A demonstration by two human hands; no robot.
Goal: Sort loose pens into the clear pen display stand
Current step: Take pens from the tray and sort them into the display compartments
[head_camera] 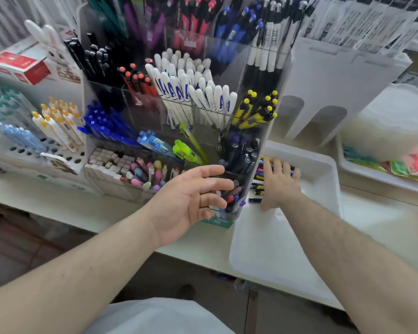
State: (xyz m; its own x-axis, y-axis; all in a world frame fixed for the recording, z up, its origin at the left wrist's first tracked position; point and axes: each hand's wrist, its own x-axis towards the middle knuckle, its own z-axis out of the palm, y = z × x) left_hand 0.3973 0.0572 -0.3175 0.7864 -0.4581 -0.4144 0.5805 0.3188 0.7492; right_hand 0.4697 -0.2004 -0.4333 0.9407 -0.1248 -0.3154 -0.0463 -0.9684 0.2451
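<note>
The left hand [191,196] sits at the centre of the frame, palm turned up and inward, fingers spread and relaxed, holding nothing, just in front of the lowest compartment of the clear pen display stand [258,131]. The right hand [279,182], to the right of centre, is palm down with straight fingers laid over the loose pens [257,183] in a white plastic tray [323,169]; whether it grips any pen cannot be told.

The stand rises through the middle of the frame in tiers. Its compartments hold white pens with blue lettering [198,92], yellow-and-black pens [258,109], blue pens [106,124], black pens [92,59], orange-tipped pens [136,78] and a lime-green pen [187,151]. The lettering is too blurred to read.

Stand and tray rest on a pale surface [58,203], the tray's near end overhanging the front edge at lower right. At the left of the frame stand a white holed rack of yellow-capped white pens [56,124], a white rabbit-eared item [48,42] and a red-and-white box [22,66] with unreadable print. At upper right hang packaged goods [372,22] above a grey divider rack [323,92]. A tiled floor [15,242] shows at lower left.
</note>
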